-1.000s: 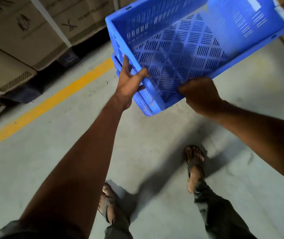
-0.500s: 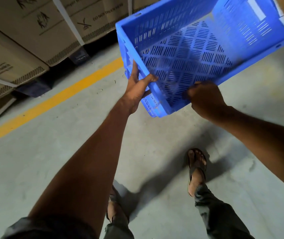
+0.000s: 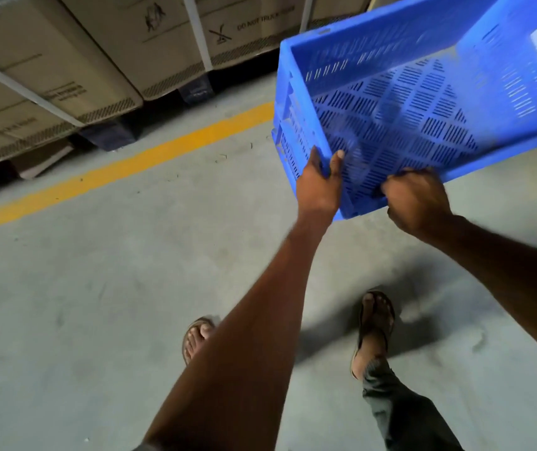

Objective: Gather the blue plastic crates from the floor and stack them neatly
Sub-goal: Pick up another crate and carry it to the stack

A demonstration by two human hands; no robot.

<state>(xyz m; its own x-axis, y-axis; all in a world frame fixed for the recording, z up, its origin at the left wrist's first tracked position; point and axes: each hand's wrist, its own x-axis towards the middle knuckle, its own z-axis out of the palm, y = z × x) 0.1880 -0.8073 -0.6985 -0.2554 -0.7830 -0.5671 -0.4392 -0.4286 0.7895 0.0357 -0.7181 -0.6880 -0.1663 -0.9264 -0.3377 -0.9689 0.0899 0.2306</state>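
Grey concrete floor (image 3: 97, 320) is running under me, with strapped cardboard cartons (image 3: 48, 60) standing on pallets along the far side and a yellow line (image 3: 130, 167) painted in front of them. I am holding the blue crate (image 3: 423, 109) up off the floor at the upper right of my view, tilted so its open top and slotted base are facing me; no stack is showing yet. My left hand (image 3: 319, 187) is gripping the near corner, thumb hooked over the rim and inside, fingers wrapping the ribbed outer wall. My right hand (image 3: 418, 200) is curling tight around the near rim just beside it. I am judging it light for its bulk and stiff: vented walls, moulded rim, no sag between my hands. The smooth plastic may be sliding a little in a loose grip, so the rim lip is giving the surest hold. With both hands at one end it is levering forward; hands on opposite walls would be steadying it better for setting down square.
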